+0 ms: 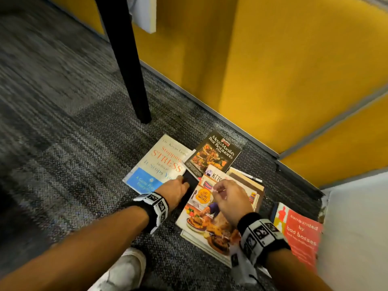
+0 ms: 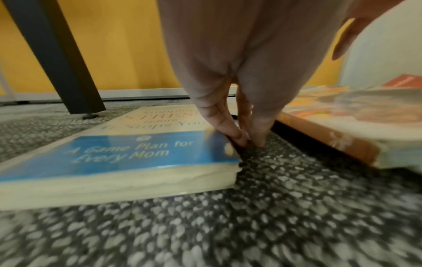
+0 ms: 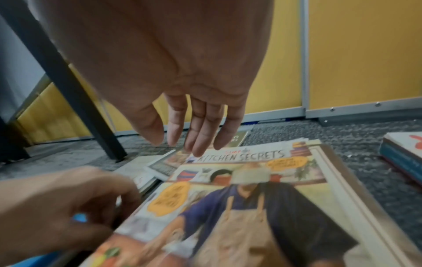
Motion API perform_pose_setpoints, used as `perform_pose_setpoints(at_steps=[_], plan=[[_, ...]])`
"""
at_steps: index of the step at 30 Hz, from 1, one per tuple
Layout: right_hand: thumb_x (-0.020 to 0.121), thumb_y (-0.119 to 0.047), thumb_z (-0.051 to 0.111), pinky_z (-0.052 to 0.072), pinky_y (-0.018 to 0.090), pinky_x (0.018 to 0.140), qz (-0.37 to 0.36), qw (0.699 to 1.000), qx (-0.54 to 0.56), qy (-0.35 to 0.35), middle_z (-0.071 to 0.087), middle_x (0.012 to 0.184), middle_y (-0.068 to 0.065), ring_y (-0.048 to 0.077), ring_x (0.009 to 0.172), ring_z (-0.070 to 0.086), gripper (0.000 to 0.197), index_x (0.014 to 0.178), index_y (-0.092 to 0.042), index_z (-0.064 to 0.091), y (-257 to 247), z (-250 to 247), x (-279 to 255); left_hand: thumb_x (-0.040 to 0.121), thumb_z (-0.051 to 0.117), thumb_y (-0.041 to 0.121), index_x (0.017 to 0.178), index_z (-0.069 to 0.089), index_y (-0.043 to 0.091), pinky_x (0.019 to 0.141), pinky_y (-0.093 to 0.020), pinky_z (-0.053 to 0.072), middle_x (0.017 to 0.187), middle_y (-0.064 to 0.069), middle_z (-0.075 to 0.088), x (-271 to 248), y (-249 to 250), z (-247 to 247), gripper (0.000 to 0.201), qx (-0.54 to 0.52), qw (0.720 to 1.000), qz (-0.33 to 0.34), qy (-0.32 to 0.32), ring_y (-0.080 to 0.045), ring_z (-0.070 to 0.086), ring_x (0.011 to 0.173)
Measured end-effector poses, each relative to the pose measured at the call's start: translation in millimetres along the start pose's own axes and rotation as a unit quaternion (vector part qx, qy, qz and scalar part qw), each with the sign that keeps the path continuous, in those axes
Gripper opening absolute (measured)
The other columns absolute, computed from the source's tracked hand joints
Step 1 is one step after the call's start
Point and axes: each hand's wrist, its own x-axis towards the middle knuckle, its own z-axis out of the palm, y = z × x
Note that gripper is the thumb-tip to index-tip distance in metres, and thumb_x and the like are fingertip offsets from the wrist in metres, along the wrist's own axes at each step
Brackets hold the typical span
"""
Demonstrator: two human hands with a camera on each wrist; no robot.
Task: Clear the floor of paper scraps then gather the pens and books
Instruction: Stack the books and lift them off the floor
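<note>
Several books lie on the grey carpet. A white and blue "Stopping Stress" book is on the left. My left hand points straight fingers down at its right edge, tips on the carpet, thumb spread away. Beside it is a stack topped by the "Kitchen Secrets" cookbook. My right hand hovers over that cover, fingers relaxed and holding nothing. A "Best Restaurants" book lies behind. A red book lies right, and a pen sits beyond the stack.
A black table leg stands on the carpet behind the books. Yellow partition panels with a metal base rail close off the back. A white panel is at the right. My white shoe is at the bottom.
</note>
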Motion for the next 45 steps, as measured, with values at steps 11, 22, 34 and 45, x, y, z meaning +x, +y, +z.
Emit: perform_pose_setpoints(at_steps=[11,22,34,45], plan=[[0.089,-0.018,0.057,0.044,0.022,0.078,-0.129,0.987,-0.026,-0.091,0.061,0.095,-0.005,0.011,0.086,0.058,0.012,0.1,-0.022,0.061,-16,36,-23,0.092,0.058,0.02,0.109,0.063,0.008,0.079,-0.035,0.048,0.105,-0.018,0.069,-62,-22,-26,0.021,-0.181,0.972,-0.107,0.1,-0.036,0.063,0.102],[0.09,-0.031,0.06,0.046,0.026,0.083,-0.416,0.849,-0.18,-0.271,0.068,0.099,-0.004,0.014,0.094,0.063,0.01,0.098,-0.026,0.059,-255,105,-28,0.092,0.065,0.015,0.081,0.065,0.003,0.067,-0.031,0.055,0.073,-0.014,0.073,-357,-118,-78,0.016,-0.278,0.866,-0.244,0.337,-0.02,0.068,0.064],[0.09,-0.04,0.059,0.041,0.018,0.078,-0.387,0.821,-0.24,-0.345,0.059,0.087,-0.012,0.007,0.091,0.058,0.012,0.094,-0.033,0.051,-302,155,-39,0.083,0.068,0.005,0.107,0.072,0.014,0.078,-0.034,0.058,0.096,-0.012,0.075,-542,-217,-130,0.026,-0.199,0.667,-0.488,0.526,-0.027,0.073,0.074],[0.087,-0.028,0.063,0.048,0.031,0.082,-0.263,0.929,-0.117,-0.232,0.067,0.085,-0.004,0.017,0.089,0.064,0.004,0.09,-0.027,0.061,-203,83,4,0.075,0.047,0.018,0.075,0.053,0.013,0.058,-0.03,0.038,0.082,0.002,0.043,-378,-112,-83,0.007,-0.079,0.708,-0.312,0.628,-0.015,0.042,0.066]])
